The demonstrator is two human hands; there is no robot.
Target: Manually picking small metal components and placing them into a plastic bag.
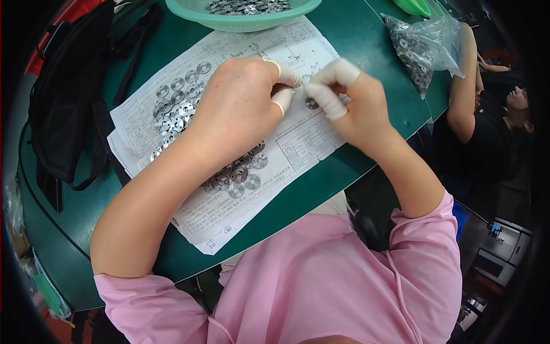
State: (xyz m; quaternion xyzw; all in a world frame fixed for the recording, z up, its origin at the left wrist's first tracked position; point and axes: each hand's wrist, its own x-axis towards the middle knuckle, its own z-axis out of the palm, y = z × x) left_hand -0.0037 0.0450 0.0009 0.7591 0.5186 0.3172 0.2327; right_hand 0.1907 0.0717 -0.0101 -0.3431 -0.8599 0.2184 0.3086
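My left hand (249, 86) and my right hand (358, 100) meet over a printed drawing sheet (303, 140), fingertips almost touching. White finger cots cover the thumb and forefinger of each. Both hands are closed in a pinch around something small; a faint round edge shows between the tips, too blurred to name. Just below the right fingertips lies a metal disc (311, 103) with holes. More silvery discs (178, 96) lie in loose rows on the paper left of my left forearm, and another group (239, 174) sits on its near side. The forearm hides part of them.
A pale green plastic basket (246, 23) of similar discs stands at the far edge. At the far right is a clear bag (409, 54) of discs, beside another person's arm (463, 86). A black bag (74, 97) with straps lies on the green table (229, 261) at left.
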